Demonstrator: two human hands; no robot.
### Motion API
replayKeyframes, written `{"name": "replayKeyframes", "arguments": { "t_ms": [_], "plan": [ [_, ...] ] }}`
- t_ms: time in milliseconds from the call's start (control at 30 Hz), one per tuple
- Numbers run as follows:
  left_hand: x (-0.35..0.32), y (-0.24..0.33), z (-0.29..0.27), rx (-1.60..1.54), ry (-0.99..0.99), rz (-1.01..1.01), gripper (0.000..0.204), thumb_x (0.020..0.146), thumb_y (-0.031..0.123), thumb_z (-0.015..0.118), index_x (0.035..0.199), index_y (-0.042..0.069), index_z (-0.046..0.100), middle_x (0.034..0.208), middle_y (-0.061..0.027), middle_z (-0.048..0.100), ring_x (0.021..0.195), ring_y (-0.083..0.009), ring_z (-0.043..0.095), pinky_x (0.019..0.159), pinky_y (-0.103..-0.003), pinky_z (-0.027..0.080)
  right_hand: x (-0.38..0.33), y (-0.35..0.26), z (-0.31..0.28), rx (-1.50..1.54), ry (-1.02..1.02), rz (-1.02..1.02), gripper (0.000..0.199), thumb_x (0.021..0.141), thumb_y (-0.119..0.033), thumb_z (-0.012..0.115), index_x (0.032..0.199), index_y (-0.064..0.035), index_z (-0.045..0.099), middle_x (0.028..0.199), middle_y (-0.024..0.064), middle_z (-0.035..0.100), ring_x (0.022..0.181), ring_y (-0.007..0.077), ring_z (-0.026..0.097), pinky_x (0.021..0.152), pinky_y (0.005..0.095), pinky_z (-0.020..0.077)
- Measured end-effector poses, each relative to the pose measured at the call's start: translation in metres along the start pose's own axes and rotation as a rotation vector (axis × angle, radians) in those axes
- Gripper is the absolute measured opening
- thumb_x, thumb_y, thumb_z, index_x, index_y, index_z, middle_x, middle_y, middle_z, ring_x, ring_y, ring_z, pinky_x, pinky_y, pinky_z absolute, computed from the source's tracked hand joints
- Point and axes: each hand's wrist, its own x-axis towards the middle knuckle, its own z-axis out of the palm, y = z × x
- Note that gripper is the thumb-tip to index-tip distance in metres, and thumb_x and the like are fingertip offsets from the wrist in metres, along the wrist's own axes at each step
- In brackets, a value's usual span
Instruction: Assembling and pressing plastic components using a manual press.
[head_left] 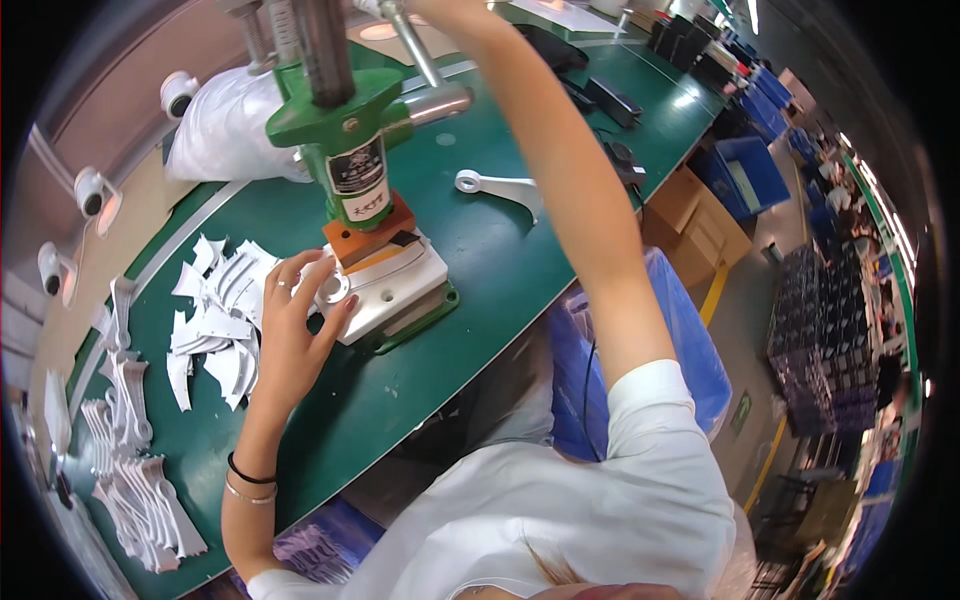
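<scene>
Left of centre: left hand (292,328) pinches white part (343,287) on white fixture (398,296) of green press (335,125).
We judge it light, stiff, perhaps slippery; we'd hold the ring end. Its far end is hard to make out near the orange block (358,240); the right hand (442,8) is cut off at the top edge, so we cannot tell its grip.

Bright, strip lights (753,16) far beyond the left hand (293,335). Glare on green table (686,98) right of grip; fisheye-bent edges, black rim; background stacks (822,340) soft.
</scene>
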Motion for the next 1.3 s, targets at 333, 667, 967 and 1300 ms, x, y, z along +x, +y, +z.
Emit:
{"name": "replayKeyframes", "arguments": {
  "t_ms": [333, 667, 967, 1300],
  "plan": [
    [-0.025, -0.027, -0.002, 0.036, 0.099, -0.048, 0.044, 0.084, 0.017, 0.075, 0.121, -0.002, 0.060, 0.126, -0.0164, 0.056, 0.116, -0.0351, 0.052, 0.097, -0.043, 0.045, 0.026, -0.117, -0.019, 1.234, -0.064, 0.185, 0.030, 0.096, -0.036, 0.055, 0.075, -0.0157, 0.055, 0.056, -0.0027, 0.043, 0.040, 0.0068, 0.033, 0.036, 0.0244, 0.0250],
    [-0.001, -0.011, 0.007, 0.009, 0.053, 0.058, 0.044, 0.083, 0.018, 0.076, 0.118, -0.002, 0.060, 0.126, -0.0169, 0.056, 0.111, -0.0348, 0.054, 0.093, -0.042, 0.047, -0.189, -0.147, -0.166, 0.587, -0.865, -0.275, 0.034, 0.091, -0.028, 0.060, 0.068, -0.0068, 0.073, 0.064, 0.0021, 0.065, 0.066, 0.0164, 0.063, 0.087, 0.0379, 0.0333],
    [0.004, -0.013, 0.002, -0.013, 0.036, 0.119, 0.030, 0.083, 0.007, 0.070, 0.110, 0.000, 0.058, 0.116, -0.0146, 0.062, 0.110, -0.0352, 0.055, 0.098, -0.043, 0.041, -0.081, -0.132, -0.109, 1.135, 0.171, 0.252, 0.035, 0.097, -0.037, 0.053, 0.105, -0.0046, 0.064, 0.095, 0.0095, 0.062, 0.080, 0.0180, 0.058, 0.079, 0.0382, 0.0391],
    [0.001, 0.026, -0.020, -0.160, -0.069, 0.144, 0.043, 0.075, 0.013, 0.081, 0.110, 0.002, 0.059, 0.094, -0.0138, 0.065, 0.087, -0.0309, 0.063, 0.076, -0.038, 0.051, -0.099, -0.101, -0.086, -0.092, 0.141, -0.082, 0.032, 0.094, -0.016, 0.059, 0.123, -0.0019, 0.059, 0.113, 0.0161, 0.061, 0.102, 0.0249, 0.059, 0.089, 0.0345, 0.0476]
  ]
}}
